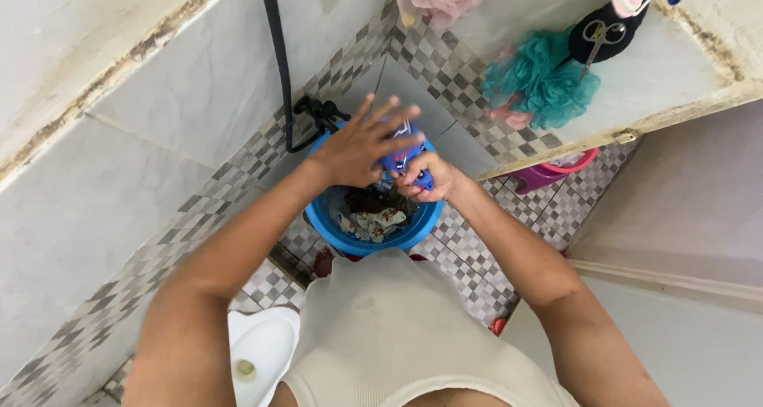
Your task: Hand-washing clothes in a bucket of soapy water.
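Head view: a blue packet [404,154] is gripped in the right hand [427,180] above a blue basin [334,230] of laundry on the tiled floor [469,260]; the left hand [359,149] is spread flat on it. Emptying seems underway; steady tilting is needed next.

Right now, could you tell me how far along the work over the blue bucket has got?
Done: patterned clothes already lie in the blue bucket on the tiled floor. In hand: the right hand grips a small blue packet over the bucket, while the left hand is spread open above it, fingers splayed. Left: I cannot tell whether there is water or suds in the bucket; the clothes lie bunched.
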